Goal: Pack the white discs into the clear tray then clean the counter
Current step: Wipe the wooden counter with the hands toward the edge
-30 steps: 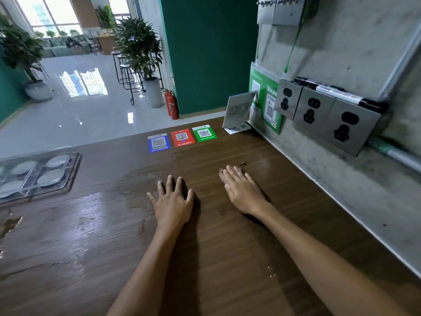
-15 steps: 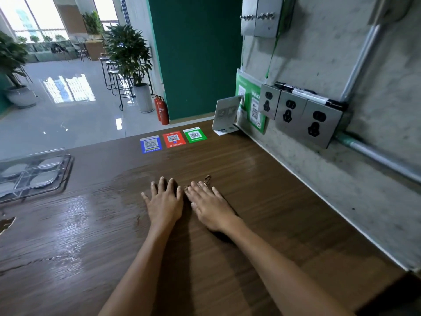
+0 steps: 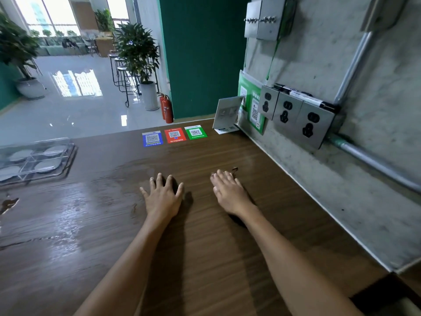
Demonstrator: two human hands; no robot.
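Note:
The clear tray [image 3: 68,160] lies at the far left of the brown wooden counter [image 3: 205,247], with several white discs [image 3: 49,166] in its compartments. My left hand [image 3: 163,197] lies flat on the counter's middle, fingers spread and straight. My right hand [image 3: 229,192] lies flat beside it to the right, fingers together and straight. Neither hand holds anything. Both are far to the right of the tray.
Blue, red and green QR stickers [image 3: 174,135] sit at the counter's far edge. A grey card [image 3: 227,114] leans in the far right corner. Wall sockets [image 3: 296,115] line the concrete wall at right. A small dark scrap [image 3: 234,169] lies by my right fingertips. A stain [image 3: 9,204] marks the left.
My right hand slid left against the left hand half a second ago and has now moved back to the right. The left hand stays flat in place.

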